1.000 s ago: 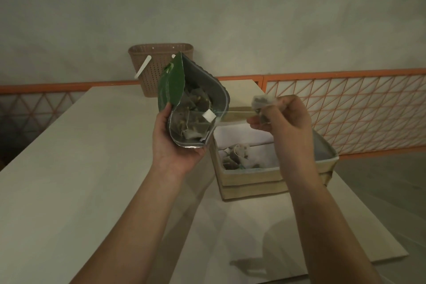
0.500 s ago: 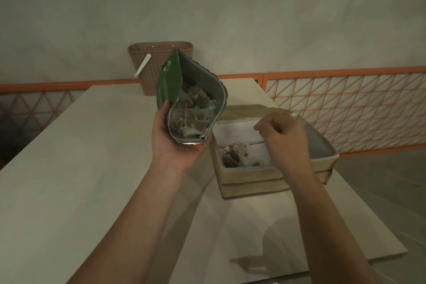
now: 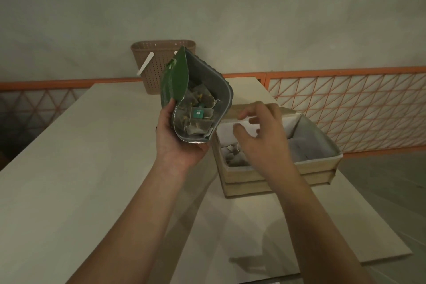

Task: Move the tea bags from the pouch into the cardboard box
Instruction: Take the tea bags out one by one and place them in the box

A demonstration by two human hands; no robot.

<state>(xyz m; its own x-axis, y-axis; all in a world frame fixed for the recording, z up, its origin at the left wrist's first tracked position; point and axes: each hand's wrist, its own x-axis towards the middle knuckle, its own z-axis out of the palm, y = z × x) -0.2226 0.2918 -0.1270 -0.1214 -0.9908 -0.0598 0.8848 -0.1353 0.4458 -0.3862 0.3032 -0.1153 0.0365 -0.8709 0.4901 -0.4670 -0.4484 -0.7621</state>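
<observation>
While left hand [image 3: 178,139] grips pouch [image 3: 196,99], right hand [image 3: 260,136] hovers over cardboard box [image 3: 276,168].

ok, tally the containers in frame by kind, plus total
Pouch: 1, green, open, held in the left hand
Cardboard box: 1
Plastic basket: 1, brown
Total: 3

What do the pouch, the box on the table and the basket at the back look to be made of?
Pouch: likely laminated foil film, glossy green outside, with a crinkled silvery lining. Box: looks like matte tan cardboard with a pale paper-like liner inside. Basket: probably moulded plastic, brown, with a regular perforated weave pattern; real wicker cannot be ruled out.
</observation>
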